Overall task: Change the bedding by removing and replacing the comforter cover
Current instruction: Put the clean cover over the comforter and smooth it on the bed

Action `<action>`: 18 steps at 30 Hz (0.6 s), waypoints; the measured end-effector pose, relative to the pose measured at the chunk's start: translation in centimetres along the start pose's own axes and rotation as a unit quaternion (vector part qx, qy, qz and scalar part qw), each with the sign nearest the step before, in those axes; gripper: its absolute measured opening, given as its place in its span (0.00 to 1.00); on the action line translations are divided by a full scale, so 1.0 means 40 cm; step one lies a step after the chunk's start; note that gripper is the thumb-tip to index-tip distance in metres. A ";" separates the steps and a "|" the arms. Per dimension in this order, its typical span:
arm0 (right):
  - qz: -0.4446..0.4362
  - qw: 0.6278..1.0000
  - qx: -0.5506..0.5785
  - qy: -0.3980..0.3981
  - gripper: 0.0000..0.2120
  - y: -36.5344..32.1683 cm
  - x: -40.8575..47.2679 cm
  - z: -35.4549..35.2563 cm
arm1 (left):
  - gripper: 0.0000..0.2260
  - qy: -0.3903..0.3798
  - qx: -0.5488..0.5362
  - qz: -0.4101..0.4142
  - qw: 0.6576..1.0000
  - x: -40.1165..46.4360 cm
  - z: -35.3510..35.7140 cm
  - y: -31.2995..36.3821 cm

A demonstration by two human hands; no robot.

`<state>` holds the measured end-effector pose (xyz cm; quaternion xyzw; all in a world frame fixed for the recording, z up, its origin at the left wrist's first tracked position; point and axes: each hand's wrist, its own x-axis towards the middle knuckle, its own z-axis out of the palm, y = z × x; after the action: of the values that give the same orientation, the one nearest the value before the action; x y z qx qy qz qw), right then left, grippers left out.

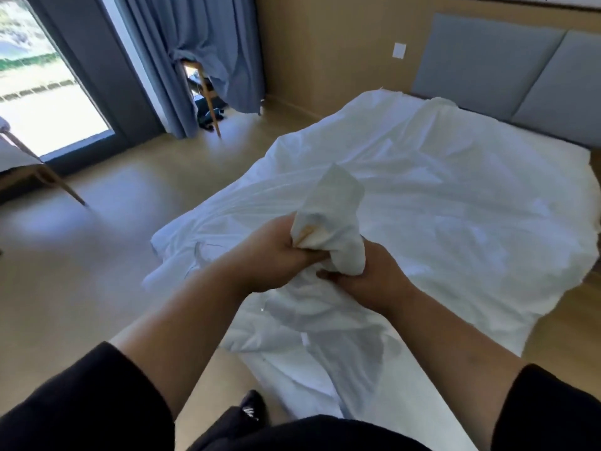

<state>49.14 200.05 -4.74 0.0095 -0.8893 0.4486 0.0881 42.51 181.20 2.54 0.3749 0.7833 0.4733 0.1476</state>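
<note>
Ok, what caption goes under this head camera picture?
Both hands, left hand and right hand, grip a bunched comforter corner over the bed.

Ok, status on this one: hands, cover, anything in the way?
Left hand and right hand both grip a bunched white corner. Comforter spread rumpled across the bed. Nothing blocking.

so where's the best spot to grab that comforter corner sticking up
Grip the comforter corner low at its bunched neck, from both sides, as the left hand and right hand do now; the floppy tip above would likely slip.
</note>
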 end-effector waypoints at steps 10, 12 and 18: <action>0.115 0.939 0.078 0.316 0.05 0.034 -0.046 -0.309 | 0.19 -0.009 0.109 -0.192 0.975 -0.126 0.252 -0.221; 0.133 0.935 0.064 0.322 0.05 0.057 -0.050 -0.325 | 0.43 -0.164 0.058 -0.265 0.949 -0.152 0.365 -0.281; 0.120 0.912 0.053 0.388 0.05 0.027 -0.015 -0.363 | 0.09 -0.092 -0.064 -0.245 0.963 -0.069 0.579 -0.319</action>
<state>51.78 212.25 2.75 -0.2672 -0.7549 0.4703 0.3709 52.24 190.33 -20.47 0.2026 0.8023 0.4355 0.3543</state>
